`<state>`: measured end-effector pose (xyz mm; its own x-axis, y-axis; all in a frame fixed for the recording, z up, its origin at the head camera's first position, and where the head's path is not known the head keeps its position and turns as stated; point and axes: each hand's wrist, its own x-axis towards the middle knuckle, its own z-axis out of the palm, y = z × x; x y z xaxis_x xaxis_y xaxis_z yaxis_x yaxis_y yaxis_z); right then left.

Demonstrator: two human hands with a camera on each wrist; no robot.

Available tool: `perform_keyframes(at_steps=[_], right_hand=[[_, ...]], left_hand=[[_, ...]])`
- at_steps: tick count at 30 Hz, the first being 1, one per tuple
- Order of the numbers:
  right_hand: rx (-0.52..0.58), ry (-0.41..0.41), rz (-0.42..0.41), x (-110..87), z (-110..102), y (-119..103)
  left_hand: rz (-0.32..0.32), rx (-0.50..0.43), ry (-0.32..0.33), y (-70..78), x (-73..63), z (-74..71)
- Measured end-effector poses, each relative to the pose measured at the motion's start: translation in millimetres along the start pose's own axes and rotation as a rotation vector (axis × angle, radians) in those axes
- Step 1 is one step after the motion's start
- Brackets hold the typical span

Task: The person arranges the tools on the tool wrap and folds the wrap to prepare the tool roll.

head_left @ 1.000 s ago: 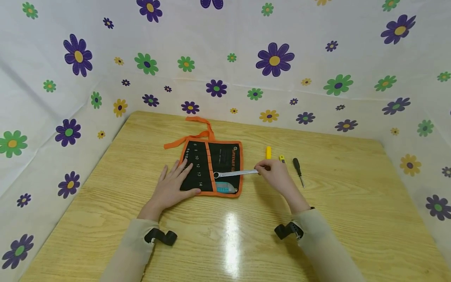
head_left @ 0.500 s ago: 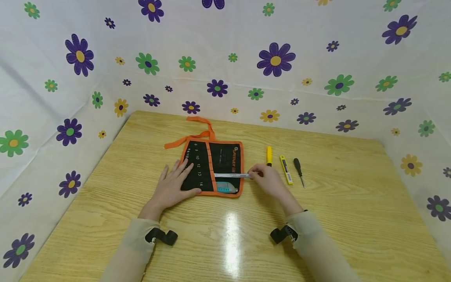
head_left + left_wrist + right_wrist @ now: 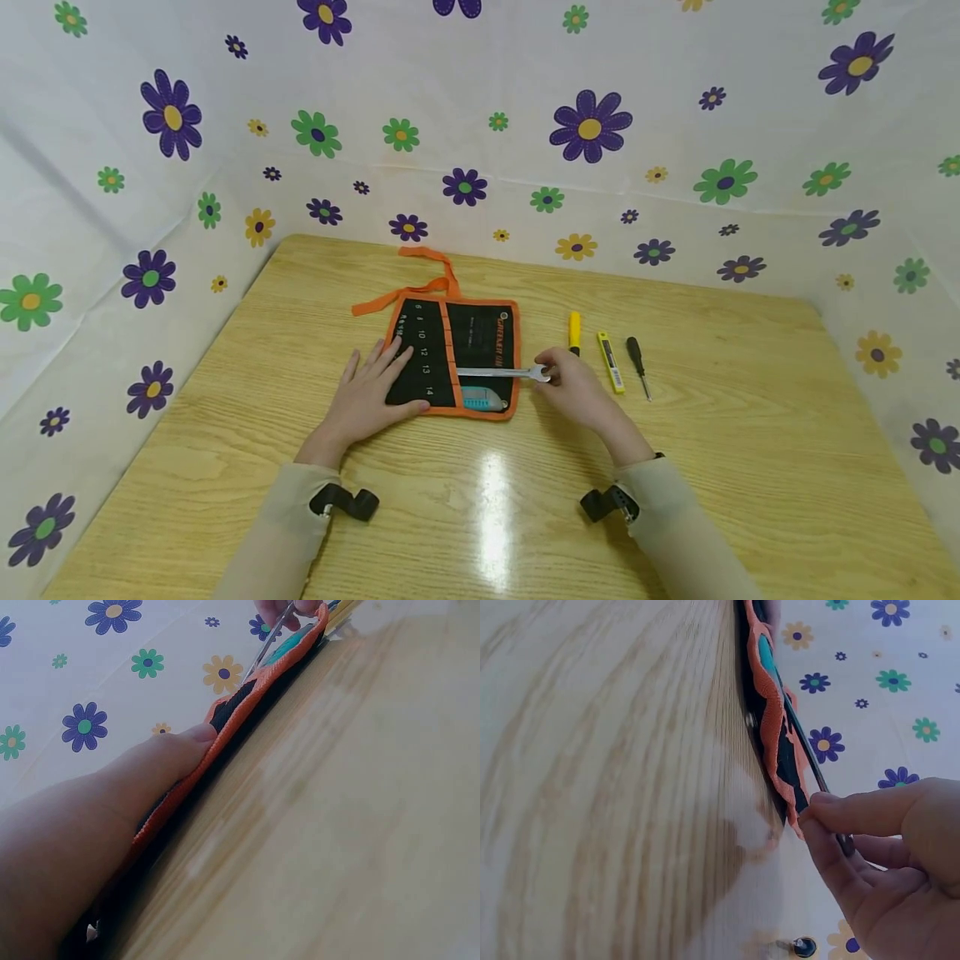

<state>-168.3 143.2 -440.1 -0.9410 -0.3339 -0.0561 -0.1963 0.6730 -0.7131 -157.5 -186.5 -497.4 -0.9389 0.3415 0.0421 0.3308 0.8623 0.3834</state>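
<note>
The right hand (image 3: pixel 573 390) pinches an open-end wrench (image 3: pixel 491 372) by its forked end, the other hidden in the tool roll (image 3: pixel 476 325) toward the table's (image 3: pixel 420 500) back edge. The left hand (image 3: pixel 367 387) lies fingers-spread on the roll; firm pressure there should prevent bunching.

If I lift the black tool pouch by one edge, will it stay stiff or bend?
The pouch would probably bend, since its orange edge looks wavy. The wrench, only partly tucked in, could slide out, and the teal tool may weigh its side down.
</note>
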Motion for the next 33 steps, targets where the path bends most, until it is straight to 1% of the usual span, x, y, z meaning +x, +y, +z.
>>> perform_keyframes(at_steps=[3, 4, 9, 14, 19, 23, 26, 31, 33], right_hand=[[0.006, 0.020, 0.019, -0.8, -1, -1], [0.003, 0.017, 0.011, -1.0, -1, -1], [-0.071, 0.003, -0.050, -1.6, -2, -2], [-0.155, 0.011, -0.119, 0.0, 0, -3], [-0.217, 0.003, -0.149, 4.0, 2, -4], [-0.254, -0.030, -0.177, 8.5, 6, -8], [-0.282, -0.041, -0.220, 11.1, 9, -10], [-0.336, -0.006, -0.325, 13.8, 13, -13], [-0.350, 0.002, -0.351, 14.7, 14, -14]], left_hand=[[0.002, -0.001, 0.000, 0.0, 0.2, -0.1], [0.003, -0.002, -0.002, 0.1, 0.3, -0.1], [-0.002, -0.005, -0.002, 0.0, 0.5, 0.1], [-0.005, -0.006, -0.005, 0.2, 0.5, -0.3], [-0.002, -0.012, 0.000, 1.0, -0.3, -1.6], [0.004, -0.015, 0.013, 2.0, -0.9, -2.9], [0.002, -0.010, 0.012, 2.1, -0.7, -2.9], [-0.003, -0.002, 0.001, 2.3, -0.3, -2.9], [-0.001, -0.004, 0.002, 2.9, -0.3, -3.4]])
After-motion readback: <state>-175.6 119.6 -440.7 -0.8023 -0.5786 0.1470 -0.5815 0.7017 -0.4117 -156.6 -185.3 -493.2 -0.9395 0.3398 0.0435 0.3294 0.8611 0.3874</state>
